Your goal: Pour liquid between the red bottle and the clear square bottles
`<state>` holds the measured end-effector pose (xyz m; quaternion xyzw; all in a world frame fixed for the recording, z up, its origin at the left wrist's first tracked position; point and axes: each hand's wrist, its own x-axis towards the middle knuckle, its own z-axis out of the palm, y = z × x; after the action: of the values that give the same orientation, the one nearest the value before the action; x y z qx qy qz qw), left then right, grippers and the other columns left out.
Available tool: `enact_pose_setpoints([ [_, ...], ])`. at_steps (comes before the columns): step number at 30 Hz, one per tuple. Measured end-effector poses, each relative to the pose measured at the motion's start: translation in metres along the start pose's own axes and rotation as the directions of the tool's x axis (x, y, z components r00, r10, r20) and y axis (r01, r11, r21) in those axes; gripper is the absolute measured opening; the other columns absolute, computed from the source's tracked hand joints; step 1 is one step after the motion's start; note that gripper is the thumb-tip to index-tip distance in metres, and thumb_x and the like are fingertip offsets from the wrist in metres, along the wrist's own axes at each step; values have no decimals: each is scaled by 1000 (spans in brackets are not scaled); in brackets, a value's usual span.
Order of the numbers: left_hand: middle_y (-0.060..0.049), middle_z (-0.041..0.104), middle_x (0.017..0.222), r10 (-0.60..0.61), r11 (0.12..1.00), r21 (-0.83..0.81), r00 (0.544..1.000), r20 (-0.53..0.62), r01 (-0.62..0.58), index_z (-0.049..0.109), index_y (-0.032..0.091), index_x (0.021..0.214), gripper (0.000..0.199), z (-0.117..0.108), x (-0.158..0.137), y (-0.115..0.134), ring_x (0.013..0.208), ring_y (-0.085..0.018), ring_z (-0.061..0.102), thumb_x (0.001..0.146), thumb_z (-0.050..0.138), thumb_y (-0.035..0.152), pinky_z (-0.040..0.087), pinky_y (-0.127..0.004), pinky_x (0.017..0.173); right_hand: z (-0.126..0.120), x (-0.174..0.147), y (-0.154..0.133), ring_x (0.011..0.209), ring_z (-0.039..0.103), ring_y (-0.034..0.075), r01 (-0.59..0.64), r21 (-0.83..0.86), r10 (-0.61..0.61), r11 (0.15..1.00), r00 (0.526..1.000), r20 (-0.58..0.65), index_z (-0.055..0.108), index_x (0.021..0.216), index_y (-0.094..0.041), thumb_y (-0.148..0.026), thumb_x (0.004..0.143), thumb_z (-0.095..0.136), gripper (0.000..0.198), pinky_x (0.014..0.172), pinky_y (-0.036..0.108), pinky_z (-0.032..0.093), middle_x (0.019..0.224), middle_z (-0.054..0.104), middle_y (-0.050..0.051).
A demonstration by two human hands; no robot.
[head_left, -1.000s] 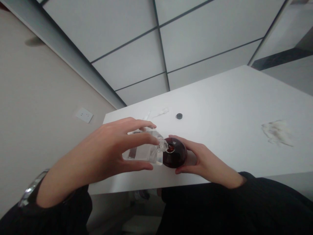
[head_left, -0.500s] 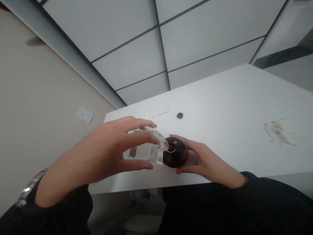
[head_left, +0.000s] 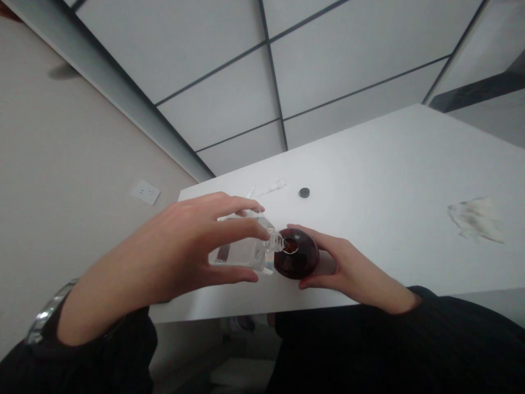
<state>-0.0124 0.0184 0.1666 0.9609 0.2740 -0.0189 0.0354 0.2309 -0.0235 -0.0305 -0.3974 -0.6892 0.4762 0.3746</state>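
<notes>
Gripping the clear bottle in my left hand, clamped round its body. Long axis runs rightward, neck at the mouth of the brown bottle my right hand clasps. Both near front edge of tabletop.

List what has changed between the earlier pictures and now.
Only the framing visibly shifted: the scene sits slightly farther right and up in view. Nothing was grasped or let go. The left hand still holds the clear bottle tipped, its neck by the mouth of the dark bottle, which the right hand still holds. The cap and crumpled white piece stayed on the table.
</notes>
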Motion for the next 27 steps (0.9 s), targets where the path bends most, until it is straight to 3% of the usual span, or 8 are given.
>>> enact_pose_setpoints([
  [27, -3, 72, 138, 9, 1000, 25, 999, 31, -10, 72, 35, 120, 28, -2, 2, 1, 116, -28, 72, 94, 75, 45, 58, -40, 95, -4, 1, -8, 146, 56, 34, -8, -19, 8, 1000, 1000, 17, 56, 153, -29, -38, 76, 92, 86, 125, 53, 40, 155, 62, 9],
])
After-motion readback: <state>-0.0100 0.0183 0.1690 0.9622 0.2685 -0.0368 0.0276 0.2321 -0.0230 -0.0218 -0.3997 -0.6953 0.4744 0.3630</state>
